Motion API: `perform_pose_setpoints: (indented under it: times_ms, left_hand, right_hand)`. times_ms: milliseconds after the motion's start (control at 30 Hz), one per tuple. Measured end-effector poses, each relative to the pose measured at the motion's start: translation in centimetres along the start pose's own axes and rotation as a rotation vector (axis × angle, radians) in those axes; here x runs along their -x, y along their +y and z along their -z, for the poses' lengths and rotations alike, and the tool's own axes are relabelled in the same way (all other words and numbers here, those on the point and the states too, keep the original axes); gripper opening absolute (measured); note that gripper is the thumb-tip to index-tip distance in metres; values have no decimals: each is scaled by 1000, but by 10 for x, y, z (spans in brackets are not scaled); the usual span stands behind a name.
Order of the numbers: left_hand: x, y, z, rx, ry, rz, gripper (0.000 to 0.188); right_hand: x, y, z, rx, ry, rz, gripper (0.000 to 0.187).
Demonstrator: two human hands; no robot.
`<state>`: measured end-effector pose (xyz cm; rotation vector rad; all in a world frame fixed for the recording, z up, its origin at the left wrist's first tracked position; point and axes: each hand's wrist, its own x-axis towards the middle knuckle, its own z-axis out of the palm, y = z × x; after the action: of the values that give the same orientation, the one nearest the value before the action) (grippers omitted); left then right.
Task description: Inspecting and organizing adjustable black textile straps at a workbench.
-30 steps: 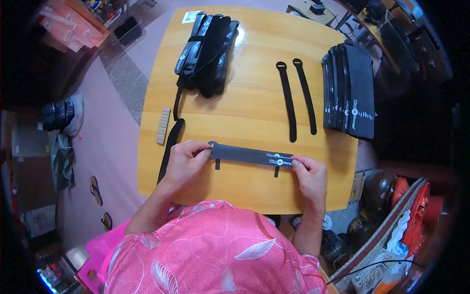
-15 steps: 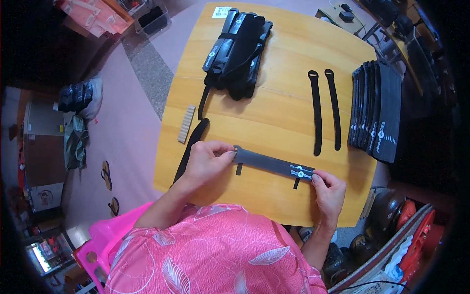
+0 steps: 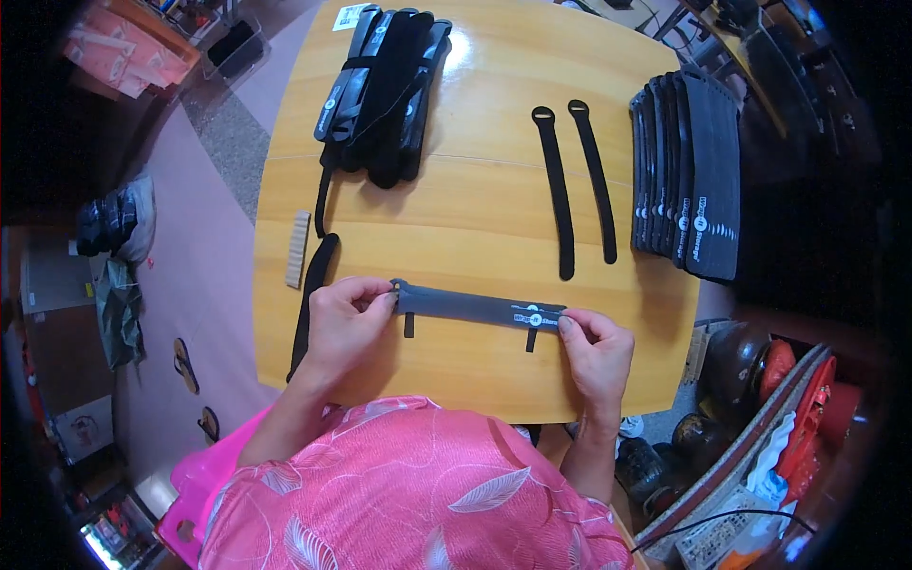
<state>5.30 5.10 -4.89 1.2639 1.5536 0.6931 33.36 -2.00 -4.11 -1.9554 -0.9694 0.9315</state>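
A long dark grey strip [image 3: 465, 304] with white print at one end is stretched level between my hands, just above the table's near part. My left hand [image 3: 344, 328] pinches its left end, which has a small hole. Thumb and fingers of my right hand [image 3: 598, 350] grip the printed right end. Below the strip show two short black tabs [image 3: 409, 326]; whether they are attached to it I cannot tell. Beside my left hand lies a curved black strap [image 3: 313, 294]. Two black straps with slotted round heads, one longer [image 3: 556, 199] and one shorter [image 3: 596, 185], lie beyond my right hand.
A stack of dark grey printed pieces [image 3: 714, 171] stands at the table's right edge. Far left lies a bundle of black straps [image 3: 388, 114] with a band around it. A ribbed beige piece [image 3: 297, 249] is near the left edge of the wooden table [image 3: 475, 199].
The whole view has shifted, so the table and everything on it appear further left. Both hands keep the same hold on the strip.
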Motion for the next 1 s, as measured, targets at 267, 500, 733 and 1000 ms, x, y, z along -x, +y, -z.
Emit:
perform_pose_setpoints:
  times_ms: [267, 500, 733, 1000]
  left_hand:
    - [1, 1, -2, -39, 48, -57, 13]
    - [3, 11, -3, -111, 41, -33, 13]
    - [1, 8, 0, -161, 53, -86, 11]
    - [2, 11, -1, -177, 65, -80, 13]
  right_hand:
    - [0, -6, -1, 11, 20, -12, 15]
    - [1, -2, 0, 17, 27, 20, 14]
    - [0, -5, -2, 22, 29, 26, 14]
    - [0, -3, -1, 44, 19, 4, 13]
